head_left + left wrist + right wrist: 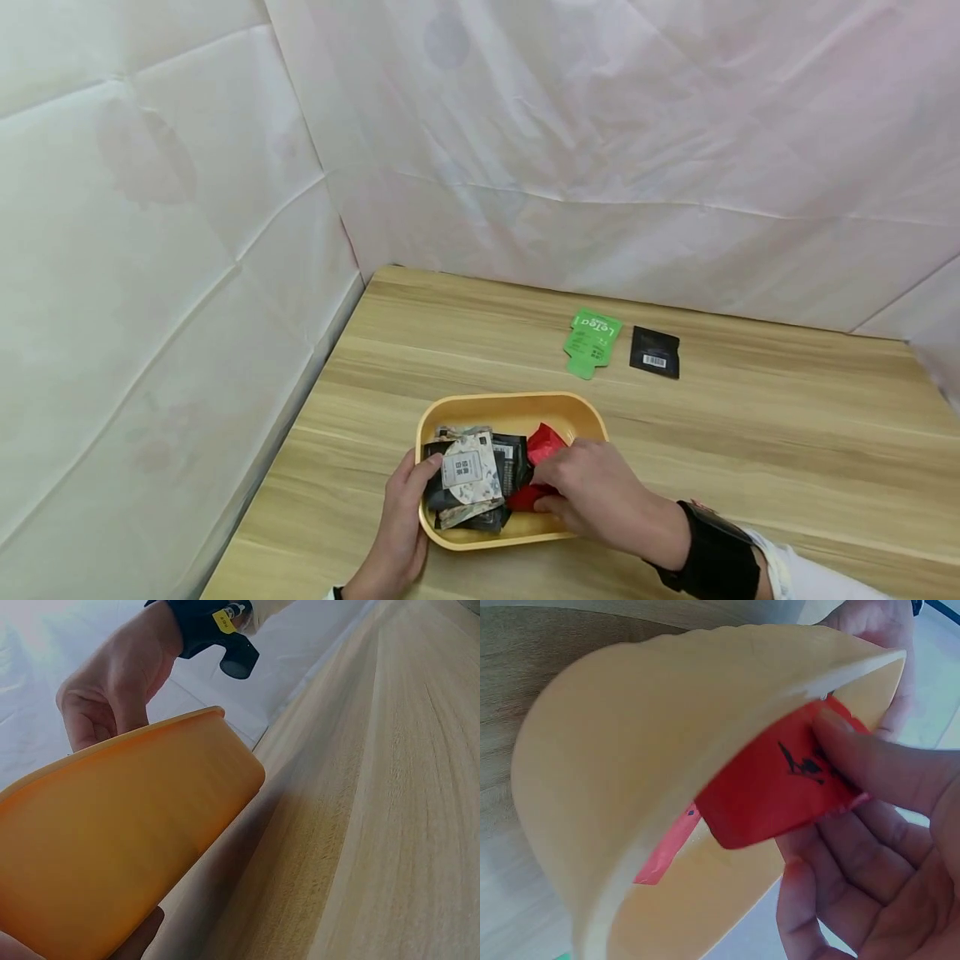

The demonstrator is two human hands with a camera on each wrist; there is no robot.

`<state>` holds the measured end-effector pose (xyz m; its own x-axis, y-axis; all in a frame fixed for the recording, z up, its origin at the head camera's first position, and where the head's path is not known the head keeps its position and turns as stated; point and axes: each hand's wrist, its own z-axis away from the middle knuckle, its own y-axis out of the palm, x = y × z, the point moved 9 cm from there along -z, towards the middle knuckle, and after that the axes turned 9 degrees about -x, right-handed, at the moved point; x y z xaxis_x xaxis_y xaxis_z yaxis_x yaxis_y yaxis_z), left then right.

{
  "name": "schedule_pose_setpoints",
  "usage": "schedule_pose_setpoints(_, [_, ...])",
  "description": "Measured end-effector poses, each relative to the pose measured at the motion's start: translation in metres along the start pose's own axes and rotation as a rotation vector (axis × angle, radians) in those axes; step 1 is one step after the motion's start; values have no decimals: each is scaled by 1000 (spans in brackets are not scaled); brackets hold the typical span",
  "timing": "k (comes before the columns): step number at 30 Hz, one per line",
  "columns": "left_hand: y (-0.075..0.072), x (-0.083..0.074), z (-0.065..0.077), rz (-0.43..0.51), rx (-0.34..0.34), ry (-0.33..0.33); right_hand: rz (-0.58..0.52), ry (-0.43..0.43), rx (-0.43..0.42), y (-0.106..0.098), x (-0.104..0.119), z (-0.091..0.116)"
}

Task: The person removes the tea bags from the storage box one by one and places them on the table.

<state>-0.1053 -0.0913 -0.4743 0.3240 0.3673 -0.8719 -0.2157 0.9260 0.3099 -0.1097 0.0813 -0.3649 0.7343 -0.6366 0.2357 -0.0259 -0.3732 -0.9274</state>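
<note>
A yellow plastic basket [517, 398] stands on the wooden table. My left hand [396, 521] grips its left end, thumb over the rim and fingers beneath, as the left wrist view partly shows. Inside, on the left, lie a white patterned sachet [480, 475] and several black sachets [510, 458]. My right hand [600, 492] reaches over the right end and pinches a red sachet [780, 784] with black marks between thumb and fingers. Another red sachet [667, 851] lies in the basket in the right wrist view. Fingers partly hide the red sachets in the head view.
Behind the basket, a green sachet [592, 342] marked LeTea lies on the table [787, 433]. To its right is a flat black sachet [655, 352] with a barcode label. Pale cloth walls [600, 167] stand behind and to the left.
</note>
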Motion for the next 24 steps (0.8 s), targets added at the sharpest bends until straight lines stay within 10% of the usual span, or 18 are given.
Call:
schedule_pose_setpoints(11, [1, -4, 1, -7, 17, -5, -25, 4, -226, -48, -9, -3])
schedule_pose_setpoints(24, [1, -6, -1, -20, 18, -7, 10, 268, -434, -117, -95, 18])
